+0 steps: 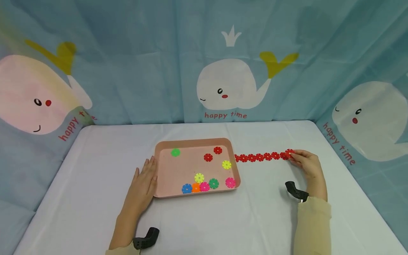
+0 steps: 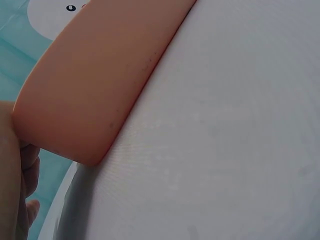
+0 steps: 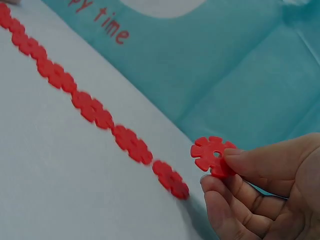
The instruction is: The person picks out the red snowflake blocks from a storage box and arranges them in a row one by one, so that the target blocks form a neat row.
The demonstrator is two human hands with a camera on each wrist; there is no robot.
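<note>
My right hand (image 1: 307, 164) pinches a red notched plastic disc (image 3: 206, 152) between thumb and fingers, raised over the right end of a row of red discs (image 1: 259, 157). That row lies end to end on the white table, reaching back to the right side of a pink tray (image 1: 181, 170). My left hand (image 1: 140, 187) rests flat along the tray's left side, fingers extended. In the left wrist view the tray's outer wall (image 2: 95, 85) fills the upper left, with the left hand (image 2: 10, 175) at its edge. Two loose red discs (image 1: 213, 153) lie in the tray.
Inside the tray are also a light green disc (image 1: 175, 152), a blue disc (image 1: 187, 188), a dark green disc (image 1: 214, 183) and several yellow, orange and pink ones. A blue whale-print curtain (image 1: 153, 78) hangs behind the white table (image 1: 197, 226).
</note>
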